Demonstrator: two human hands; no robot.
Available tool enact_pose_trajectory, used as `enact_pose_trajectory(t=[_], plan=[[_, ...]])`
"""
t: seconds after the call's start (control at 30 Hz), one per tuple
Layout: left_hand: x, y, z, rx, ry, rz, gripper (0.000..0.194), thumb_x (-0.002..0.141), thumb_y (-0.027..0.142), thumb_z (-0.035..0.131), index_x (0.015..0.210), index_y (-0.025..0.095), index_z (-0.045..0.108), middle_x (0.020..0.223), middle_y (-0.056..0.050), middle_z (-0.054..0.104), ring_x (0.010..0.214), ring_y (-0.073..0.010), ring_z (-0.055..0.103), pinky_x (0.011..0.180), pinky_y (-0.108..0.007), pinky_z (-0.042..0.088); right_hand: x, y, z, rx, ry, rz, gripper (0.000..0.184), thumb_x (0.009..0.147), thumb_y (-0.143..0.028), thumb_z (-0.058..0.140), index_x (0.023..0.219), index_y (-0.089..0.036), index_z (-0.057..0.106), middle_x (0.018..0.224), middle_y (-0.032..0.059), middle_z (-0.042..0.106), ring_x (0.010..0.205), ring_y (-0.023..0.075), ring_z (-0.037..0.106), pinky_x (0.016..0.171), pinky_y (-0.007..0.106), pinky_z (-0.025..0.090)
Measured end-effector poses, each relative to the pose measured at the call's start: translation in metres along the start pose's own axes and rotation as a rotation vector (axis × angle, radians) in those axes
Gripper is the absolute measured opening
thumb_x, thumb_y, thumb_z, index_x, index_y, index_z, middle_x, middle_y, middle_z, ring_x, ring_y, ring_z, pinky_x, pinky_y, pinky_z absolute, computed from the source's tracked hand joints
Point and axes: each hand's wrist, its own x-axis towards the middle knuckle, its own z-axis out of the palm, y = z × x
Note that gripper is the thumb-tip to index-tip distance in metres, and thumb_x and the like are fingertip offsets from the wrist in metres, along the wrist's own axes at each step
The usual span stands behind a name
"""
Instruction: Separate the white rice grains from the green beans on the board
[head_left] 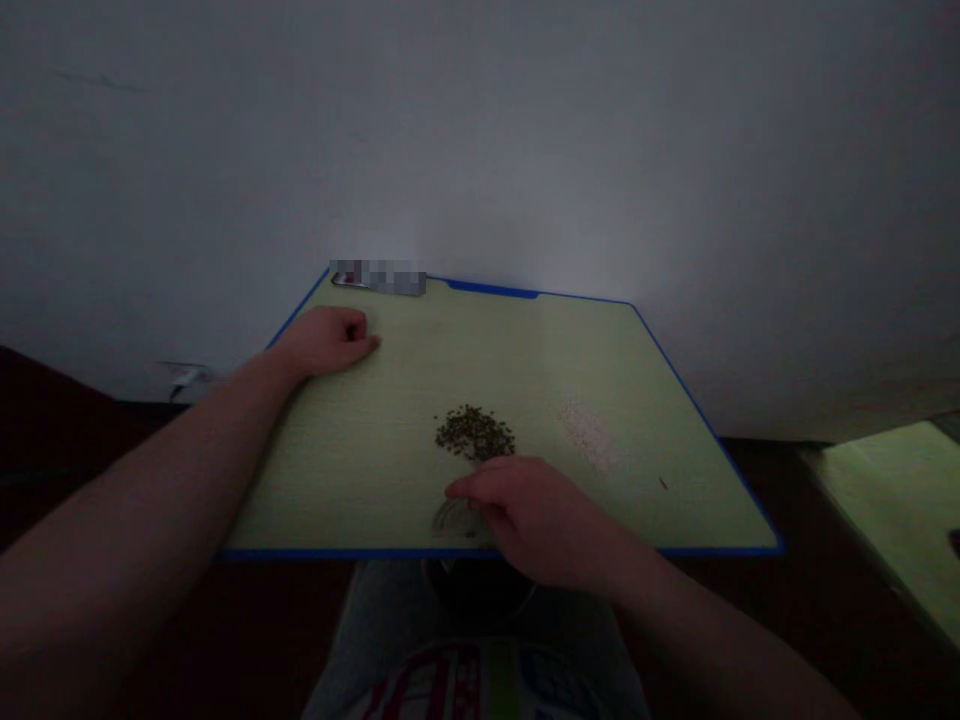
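"Head view, we're live: I've got dark grains (472, 432) on the middle of the board (480, 360), pale grains (587, 432) to their right, a brown sliver (664, 484) past those. What's in the way?"

"Right hand (540, 515)! From here it masks the near side of the dark grains and part of a clear round piece (448, 520) by the blue rim (300, 553). Fingers bunched; I can't tell what they pinch."

"And the left hand (324, 340)?"

"Loosely curled at far left, near a pixelated flat item (390, 279). Whether its fingertips meet, I can't tell."

"Room?"

"Dim! Pale green board, grey wall (480, 130) behind, plug (182, 380) low left, dark rounded container (480, 595) below the near edge, another pale surface (892, 500) away right."
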Motion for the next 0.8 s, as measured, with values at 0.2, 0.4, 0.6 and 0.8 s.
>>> enact_pose_trajectory(t=[0.2,0.4,0.6,0.8], plan=[[-0.001,0.0,0.0,-0.005,0.005,0.006,0.041,0.078,0.059,0.046,0.076,0.021,0.061,0.064,-0.004,0.056,0.065,-0.0201,0.051,0.065,-0.033,0.035,-0.016,0.012,-0.001,0.118,0.004,0.08,0.041,0.092,-0.006,0.055,0.124,-0.017,0.079,0.119,0.0099,0.081,0.107,0.0253,0.075,0.098,0.038,0.056],[-0.001,0.002,-0.001,-0.002,0.005,-0.013,0.041,0.078,0.059,0.045,0.075,0.021,0.06,0.066,-0.004,0.056,0.066,-0.0197,0.051,0.066,-0.033,0.036,-0.023,0.016,-0.003,0.166,0.032,0.141,0.039,0.091,-0.006,0.057,0.12,-0.016,0.08,0.117,0.0105,0.081,0.108,0.0266,0.076,0.098,0.039,0.058],[-0.001,0.003,0.0,0.005,0.008,-0.017,0.038,0.079,0.058,0.046,0.073,0.022,0.056,0.065,-0.003,0.055,0.066,-0.0189,0.052,0.065,-0.032,0.035,-0.031,0.024,-0.001,0.24,0.073,0.171,0.037,0.09,-0.006,0.059,0.118,-0.018,0.081,0.114,0.0092,0.082,0.105,0.0247,0.076,0.096,0.038,0.059],[0.0,0.002,0.0,-0.003,0.017,-0.005,0.037,0.079,0.058,0.046,0.069,0.022,0.051,0.063,-0.003,0.054,0.063,-0.0177,0.05,0.063,-0.031,0.035,-0.04,0.028,0.004,0.229,0.098,0.14,0.036,0.092,-0.008,0.057,0.117,-0.019,0.081,0.112,0.0086,0.082,0.104,0.0245,0.076,0.096,0.041,0.059]])
